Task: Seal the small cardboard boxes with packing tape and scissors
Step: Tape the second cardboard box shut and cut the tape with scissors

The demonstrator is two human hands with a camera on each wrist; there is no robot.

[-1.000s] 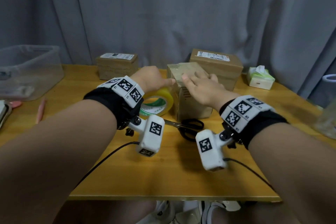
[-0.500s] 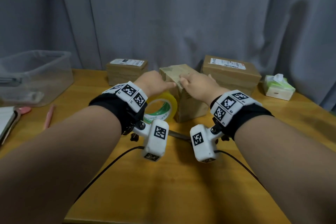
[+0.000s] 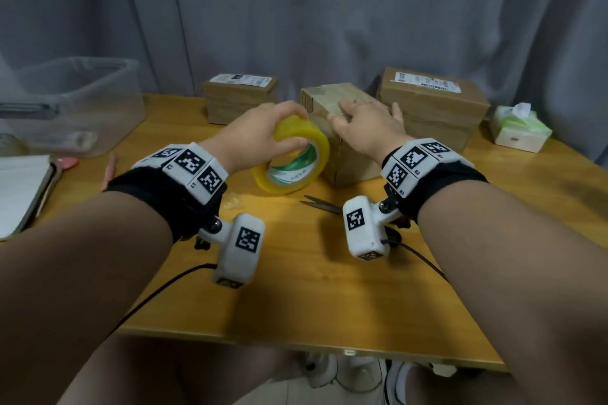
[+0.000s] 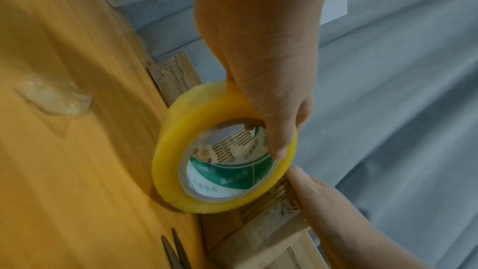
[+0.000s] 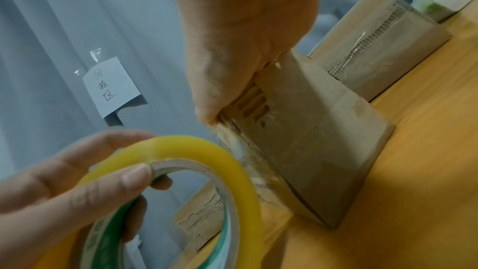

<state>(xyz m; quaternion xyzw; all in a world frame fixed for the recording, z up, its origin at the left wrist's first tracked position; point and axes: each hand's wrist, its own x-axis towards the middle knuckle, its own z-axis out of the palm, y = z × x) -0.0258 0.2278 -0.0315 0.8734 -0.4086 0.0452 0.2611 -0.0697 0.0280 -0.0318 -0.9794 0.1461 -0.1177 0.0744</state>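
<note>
1. The tape roll (image 3: 291,156) is gripped by the left hand (image 3: 260,133), fingers curled over its rim, just left of the middle box (image 3: 342,141).
2. The box top is pressed by the right hand (image 3: 365,128), fingers spread flat.

Head view: from above, facing forward and down over the desk (image 3: 296,289) toward the curtain
Left wrist view: close, looking along the left hand (image 4: 264,48)
Right wrist view: close, along the right hand (image 5: 245,38)
Shared: all three show the tape roll (image 3: 292,161) and middle box (image 3: 342,128)
</note>
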